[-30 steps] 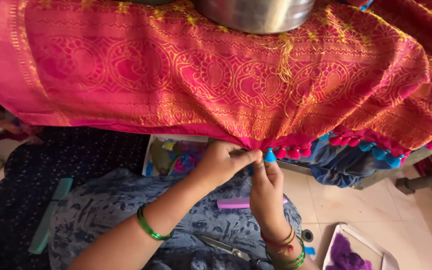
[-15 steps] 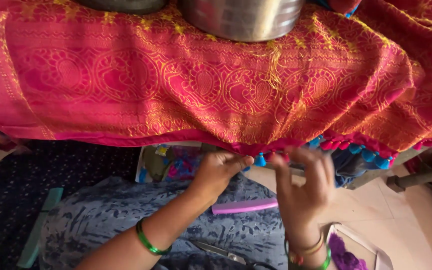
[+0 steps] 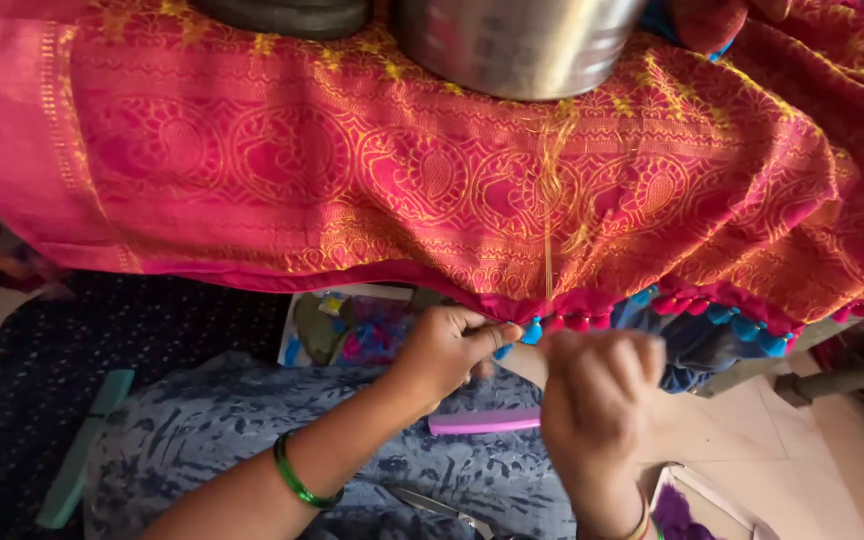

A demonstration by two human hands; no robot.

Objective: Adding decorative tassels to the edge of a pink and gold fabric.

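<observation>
A pink and gold patterned cloth hangs over a raised surface, its lower hem trimmed with pink and blue tassels. My left hand pinches the hem beside a blue tassel. My right hand is closed just right of it, fingers bunched and blurred with motion, close under the hem; a gold thread runs up the cloth from there. What the right fingers hold is too small to make out. I wear a green bangle on the left wrist.
Two metal pots stand on the cloth at the top. A purple comb and scissors lie on my blue printed lap. A white tray with purple thread sits on the tiled floor at right.
The right hand has closed from spread fingers into a bunched grip near the hem. The view has shifted slightly, the pots now lower in frame.
</observation>
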